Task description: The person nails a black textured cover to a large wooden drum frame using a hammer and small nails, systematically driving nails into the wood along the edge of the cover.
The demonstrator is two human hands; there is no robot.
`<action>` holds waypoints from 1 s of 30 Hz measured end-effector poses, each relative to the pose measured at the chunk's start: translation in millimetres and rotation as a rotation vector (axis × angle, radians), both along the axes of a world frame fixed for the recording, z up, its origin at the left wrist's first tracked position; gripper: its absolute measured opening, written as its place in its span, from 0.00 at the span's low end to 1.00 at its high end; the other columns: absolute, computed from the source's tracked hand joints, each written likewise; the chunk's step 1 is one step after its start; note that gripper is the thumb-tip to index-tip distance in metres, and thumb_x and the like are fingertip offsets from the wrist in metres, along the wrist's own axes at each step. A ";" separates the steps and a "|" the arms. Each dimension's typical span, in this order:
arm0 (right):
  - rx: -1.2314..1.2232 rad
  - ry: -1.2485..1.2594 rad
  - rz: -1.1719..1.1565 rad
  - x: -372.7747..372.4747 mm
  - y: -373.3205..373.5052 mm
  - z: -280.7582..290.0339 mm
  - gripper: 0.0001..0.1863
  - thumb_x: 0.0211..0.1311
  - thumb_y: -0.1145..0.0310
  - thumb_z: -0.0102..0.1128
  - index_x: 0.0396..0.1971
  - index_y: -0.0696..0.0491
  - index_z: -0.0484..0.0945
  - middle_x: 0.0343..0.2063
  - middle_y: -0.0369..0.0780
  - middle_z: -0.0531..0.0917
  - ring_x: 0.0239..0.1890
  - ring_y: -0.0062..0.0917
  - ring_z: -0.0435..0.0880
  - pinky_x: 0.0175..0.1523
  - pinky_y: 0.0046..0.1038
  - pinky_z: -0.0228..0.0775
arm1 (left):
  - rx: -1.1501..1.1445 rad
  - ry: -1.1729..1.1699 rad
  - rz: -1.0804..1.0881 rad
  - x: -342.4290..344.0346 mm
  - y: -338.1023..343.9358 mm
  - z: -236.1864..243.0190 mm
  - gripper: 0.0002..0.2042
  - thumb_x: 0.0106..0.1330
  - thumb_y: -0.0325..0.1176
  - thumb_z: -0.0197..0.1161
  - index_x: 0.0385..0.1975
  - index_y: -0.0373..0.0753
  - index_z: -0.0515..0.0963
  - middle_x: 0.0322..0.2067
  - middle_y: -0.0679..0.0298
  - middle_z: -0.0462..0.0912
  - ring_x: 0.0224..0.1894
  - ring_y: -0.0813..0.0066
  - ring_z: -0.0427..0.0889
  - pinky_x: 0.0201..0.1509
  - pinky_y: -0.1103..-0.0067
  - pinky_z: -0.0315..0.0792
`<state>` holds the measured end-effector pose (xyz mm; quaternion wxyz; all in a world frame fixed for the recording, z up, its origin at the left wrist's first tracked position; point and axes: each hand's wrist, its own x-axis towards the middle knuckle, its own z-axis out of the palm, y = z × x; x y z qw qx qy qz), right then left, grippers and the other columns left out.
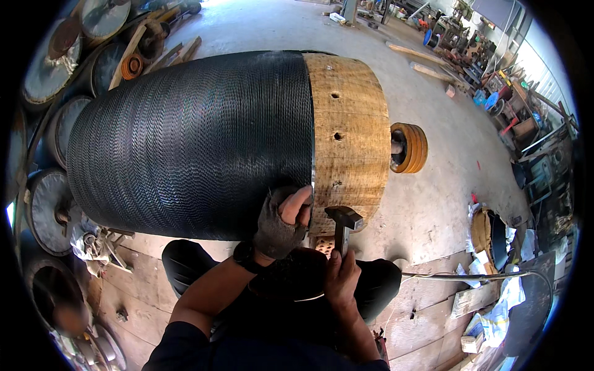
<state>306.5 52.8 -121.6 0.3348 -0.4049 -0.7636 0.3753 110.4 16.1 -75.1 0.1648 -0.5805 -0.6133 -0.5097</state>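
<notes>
A large roller (pixel 204 136) lies across in front of me, covered in tight rows of black, fine-toothed wire or strip. Its right end is a bare wooden band (pixel 349 117) with several dark holes. My left hand (pixel 281 226), in a dark fingerless glove, rests at the seam between black winding and wood. Its fingers are curled together there; whatever they pinch, if anything, is hidden. In my right hand (pixel 342 278) is a hammer (pixel 342 232), gripped by the handle. The hammer's metal head (pixel 344 216) is over the lower part of the wooden band, close to its edge.
A grooved, rusty-yellow pulley (pixel 409 148) sits on the shaft at the roller's right end. Several other rollers (pixel 49 210) are stacked along the left. Tools and scrap crowd the right wall. Wooden planks (pixel 427 65) lie on the concrete floor; a round container (pixel 489 238) stands right.
</notes>
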 end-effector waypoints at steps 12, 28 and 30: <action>0.080 0.011 0.048 -14.3 8.0 13.0 0.10 0.73 0.67 0.57 0.41 0.58 0.70 0.22 0.55 0.78 0.26 0.56 0.80 0.28 0.45 0.69 | -0.124 -0.087 0.132 0.9 18.8 31.5 0.30 0.55 0.20 0.66 0.62 0.34 0.69 0.34 0.58 0.81 0.37 0.60 0.81 0.43 0.66 0.75; 0.211 -0.170 0.024 -31.2 11.4 40.9 0.10 0.72 0.67 0.55 0.40 0.59 0.69 0.22 0.55 0.78 0.25 0.58 0.79 0.27 0.48 0.69 | -0.078 -0.022 0.211 0.5 29.1 25.8 0.36 0.53 0.22 0.68 0.66 0.31 0.63 0.38 0.56 0.80 0.37 0.57 0.80 0.44 0.63 0.74; 0.225 -0.062 0.053 -27.1 11.8 37.8 0.10 0.72 0.67 0.54 0.39 0.59 0.69 0.20 0.54 0.78 0.23 0.56 0.79 0.26 0.46 0.69 | -0.086 -0.025 0.216 2.4 20.0 32.3 0.37 0.52 0.22 0.68 0.66 0.30 0.63 0.41 0.55 0.80 0.39 0.55 0.80 0.45 0.62 0.74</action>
